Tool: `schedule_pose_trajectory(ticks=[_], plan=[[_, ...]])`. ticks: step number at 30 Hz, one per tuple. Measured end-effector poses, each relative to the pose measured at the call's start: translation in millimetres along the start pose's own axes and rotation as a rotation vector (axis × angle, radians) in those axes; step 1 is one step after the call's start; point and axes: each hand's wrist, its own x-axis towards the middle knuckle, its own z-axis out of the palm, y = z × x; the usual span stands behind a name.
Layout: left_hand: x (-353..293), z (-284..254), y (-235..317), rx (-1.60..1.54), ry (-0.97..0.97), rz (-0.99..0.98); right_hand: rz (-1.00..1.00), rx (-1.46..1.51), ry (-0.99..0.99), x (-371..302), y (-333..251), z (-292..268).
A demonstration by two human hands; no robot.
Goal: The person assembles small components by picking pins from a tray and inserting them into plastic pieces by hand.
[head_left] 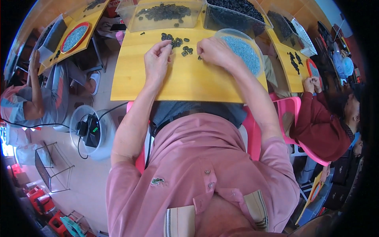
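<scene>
My left hand (157, 61) is over the yellow table (134, 79) with thumb and fingers pinched together; whatever they hold is too small to make out. Just beyond its fingertips lies a loose group of round black parts (177, 41), with several more black pieces (187, 51) to the right. My right hand (215, 50) is curled closed, its fingertips turned down beside a small dark piece (199, 58); whether they grip it I cannot tell. Close to the right wrist stands a round clear tray (261, 59) of small grey-blue metal pieces (241, 51).
At the table's far edge stand a clear bin (130, 24) of round black parts and another bin (215, 24) of long black parts. People work at tables on the left (29, 98) and right (323, 122). A bucket (104, 148) holding black plugs and cables stands on the floor.
</scene>
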Motion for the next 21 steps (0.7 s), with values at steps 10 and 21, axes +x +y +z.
schedule_pose_trajectory(ticks=[10,21], plan=[[-3,6,-18,0.233,-0.190,0.108,-0.104,-0.054,0.014,0,7,12],[-26,25,-14,0.227,-0.352,0.150,-0.148,0.188,0.133,-32,-11,3]])
